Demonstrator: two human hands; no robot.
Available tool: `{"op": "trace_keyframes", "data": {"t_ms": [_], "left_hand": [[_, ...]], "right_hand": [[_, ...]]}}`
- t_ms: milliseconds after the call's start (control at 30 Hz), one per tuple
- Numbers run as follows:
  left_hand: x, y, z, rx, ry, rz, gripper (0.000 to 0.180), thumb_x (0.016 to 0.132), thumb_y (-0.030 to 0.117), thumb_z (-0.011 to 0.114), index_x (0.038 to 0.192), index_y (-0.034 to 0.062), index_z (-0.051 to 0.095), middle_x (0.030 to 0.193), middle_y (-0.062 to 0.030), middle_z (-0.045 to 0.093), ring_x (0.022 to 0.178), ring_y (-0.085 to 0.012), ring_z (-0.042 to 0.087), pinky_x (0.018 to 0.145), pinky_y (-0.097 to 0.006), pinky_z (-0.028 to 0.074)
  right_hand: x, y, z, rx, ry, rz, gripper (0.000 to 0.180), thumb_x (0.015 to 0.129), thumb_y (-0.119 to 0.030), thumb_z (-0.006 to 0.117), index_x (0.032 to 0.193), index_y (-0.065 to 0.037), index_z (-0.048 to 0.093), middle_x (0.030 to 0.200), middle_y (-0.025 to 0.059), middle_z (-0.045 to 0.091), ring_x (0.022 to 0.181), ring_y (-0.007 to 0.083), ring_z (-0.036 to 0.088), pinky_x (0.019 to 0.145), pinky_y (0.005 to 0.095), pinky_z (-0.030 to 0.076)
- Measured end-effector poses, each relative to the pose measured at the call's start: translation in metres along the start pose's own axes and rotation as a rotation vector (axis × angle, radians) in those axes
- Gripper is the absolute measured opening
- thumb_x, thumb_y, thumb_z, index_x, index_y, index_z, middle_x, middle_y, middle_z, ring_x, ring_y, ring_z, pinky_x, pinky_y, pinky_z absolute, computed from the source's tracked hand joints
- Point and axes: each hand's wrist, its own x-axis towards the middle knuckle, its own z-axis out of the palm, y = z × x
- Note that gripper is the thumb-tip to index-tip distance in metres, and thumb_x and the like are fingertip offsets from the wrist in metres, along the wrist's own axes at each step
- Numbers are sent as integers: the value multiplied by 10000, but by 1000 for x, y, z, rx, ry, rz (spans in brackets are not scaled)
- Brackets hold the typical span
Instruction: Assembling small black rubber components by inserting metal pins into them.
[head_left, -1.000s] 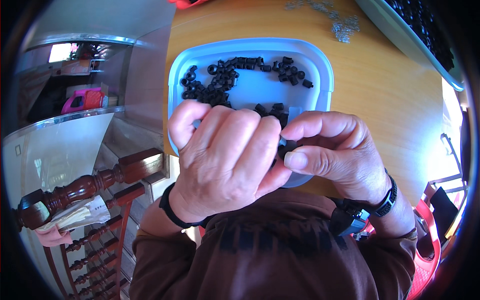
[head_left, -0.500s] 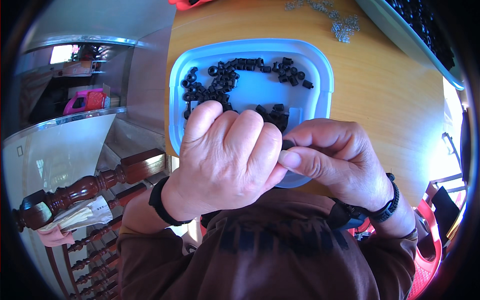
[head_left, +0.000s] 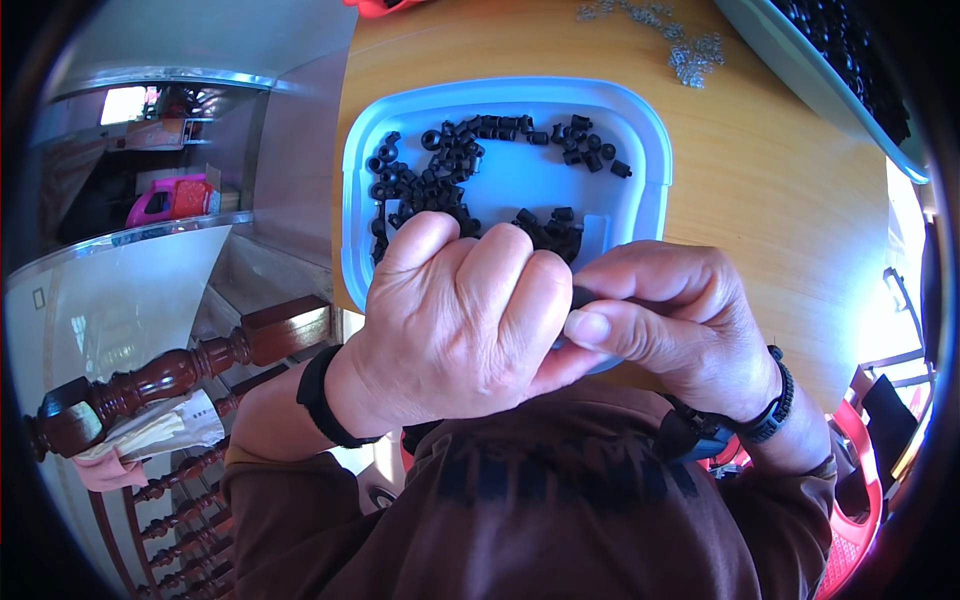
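Observation:
My left hand is closed in a fist, back upward, over the near side of a light blue plastic tray. Whatever its fingers hold is hidden beneath it. Against its forefinger side, my right hand pinches a small black plastic part between thumb and forefinger; only a bit of that part shows. In the tray lie many similar black plastic parts, short and cylindrical, some with a ring-like opening. They form a heap at the left, a small group at the far right and another beyond my hands.
Small shiny metal springs lie loose on the wooden table. A large pale basin full of black parts stands at the far right. A red object sits at the far edge. Left of the table runs a dark wooden railing with cloths over it.
Both hands have shifted slightly to the right and stay pressed together. The right thumb has tilted a little over the black part. The tray appears slightly further right in view.

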Motion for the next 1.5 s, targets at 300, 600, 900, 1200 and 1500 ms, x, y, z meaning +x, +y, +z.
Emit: {"op": "trace_keyframes", "data": {"t_ms": [300,600,900,1200,1500], "left_hand": [[3,-9,-6,2,21,55,372,796,385,594,722,26,527,630,-81,444,514,-240,448,540,-350,392],[6,-15,-9,-30,-68,168,301,760,299,622,681,28,516,608,-77,430,510,-226,448,540,-349,401],[-1,-12,-5,-26,32,186,289,691,261,662,640,35,489,582,-67,413,495,-219,440,513,-339,387],[16,-23,-5,-241,60,153,370,723,330,685,621,37,483,560,-69,416,467,-236,427,463,-339,331],[35,-50,-13,-453,-144,-242,295,833,267,609,743,2,517,604,-109,433,539,-228,448,517,-332,373]], "right_hand": [[3,-6,-3,107,-134,88,238,887,-140,608,1020,56,630,958,108,651,849,135,595,772,261,469],[3,-2,-7,-58,-183,39,222,900,-143,588,969,61,644,933,107,657,837,135,591,749,253,459],[3,0,-3,-101,-223,-35,206,903,-141,584,912,53,652,897,95,654,823,127,586,740,260,459],[5,-13,-9,-35,-181,107,343,937,-280,530,894,39,649,804,51,618,759,85,520,712,218,403],[2,-12,1,101,8,55,323,925,-290,561,883,11,670,821,16,646,774,55,544,708,204,445]]}}
